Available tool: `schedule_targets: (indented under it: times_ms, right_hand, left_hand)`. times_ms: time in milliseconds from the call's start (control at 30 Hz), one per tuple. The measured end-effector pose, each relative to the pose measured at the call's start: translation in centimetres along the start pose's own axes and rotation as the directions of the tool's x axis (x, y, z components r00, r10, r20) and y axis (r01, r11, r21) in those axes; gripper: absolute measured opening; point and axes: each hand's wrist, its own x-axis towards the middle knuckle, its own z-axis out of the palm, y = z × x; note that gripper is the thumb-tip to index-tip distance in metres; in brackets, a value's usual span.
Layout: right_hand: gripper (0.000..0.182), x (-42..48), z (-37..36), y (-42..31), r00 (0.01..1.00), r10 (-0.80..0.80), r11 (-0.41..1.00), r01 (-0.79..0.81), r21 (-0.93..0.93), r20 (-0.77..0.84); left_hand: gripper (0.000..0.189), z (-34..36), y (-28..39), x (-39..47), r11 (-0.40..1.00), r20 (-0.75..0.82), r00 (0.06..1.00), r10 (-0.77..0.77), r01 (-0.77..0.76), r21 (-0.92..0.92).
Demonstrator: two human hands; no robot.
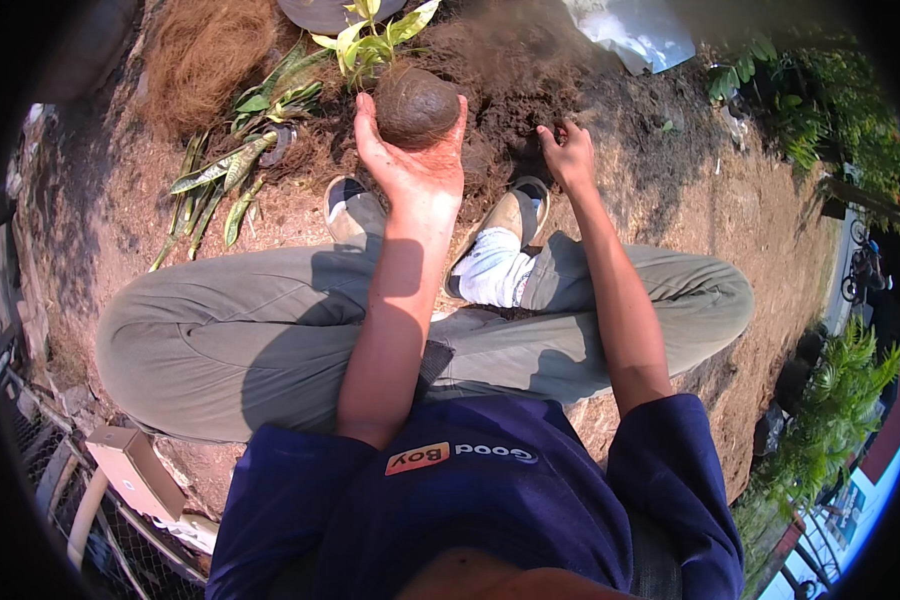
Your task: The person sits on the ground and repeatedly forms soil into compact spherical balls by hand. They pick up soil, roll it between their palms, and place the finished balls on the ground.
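Note:
My left hand (418, 161) is palm up and grips a round brown coconut shell (417, 109) with fine fibres on its surface. A small plant with yellow-green leaves (371, 43) rises at the shell's far side, and its base is hidden from me. Dark loose soil (521, 105) mixed with brown fibre lies just beyond my feet. My right hand (570, 154) is low at the near right edge of this soil, fingers bent. Whether a bit of soil is between those fingertips cannot be made out.
A heap of coconut fibre (206, 64) lies at the far left, near variegated snake plant leaves (229, 169). The rim of a grey basin (330, 16) and a plastic sheet (637, 34) are at the far side. A cardboard box (135, 472) stands beside wire fencing (112, 551) at lower left.

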Motion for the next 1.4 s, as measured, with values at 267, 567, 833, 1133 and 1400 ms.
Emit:
schedule_targets:
  times_ms: [267,567,833,1133,1400]
  right_hand:
    - [0.039,0.6,-1.9,-1.1,0.999,-0.032,0.993,0.034,0.109,-0.021]
    - [0.045,-1.4,-2.9,-5.3,0.911,-0.403,0.843,0.406,-0.353,0.085]
    - [0.057,0.1,-0.4,-6.7,0.804,-0.410,0.747,0.567,-0.347,0.431]
    - [0.061,0.1,-1.2,-6.9,0.801,-0.300,0.713,0.549,-0.436,0.518]
    - [0.050,0.3,-0.9,-6.1,0.804,-0.352,0.796,0.527,-0.298,0.480]
  left_hand:
    - [0.043,0.0,-0.2,0.0,1.000,-0.013,1.000,-0.006,0.006,0.010]
    - [0.042,-0.6,-0.4,0.4,1.000,0.000,1.000,-0.019,0.019,-0.004]
    - [0.040,-0.1,-0.1,-0.1,1.000,-0.079,0.997,0.008,-0.006,0.025]
    - [0.043,-0.7,-0.5,0.3,0.999,-0.038,0.999,-0.017,0.019,0.037]
    - [0.041,-0.8,-0.8,0.4,0.999,-0.054,0.998,-0.041,0.043,0.024]
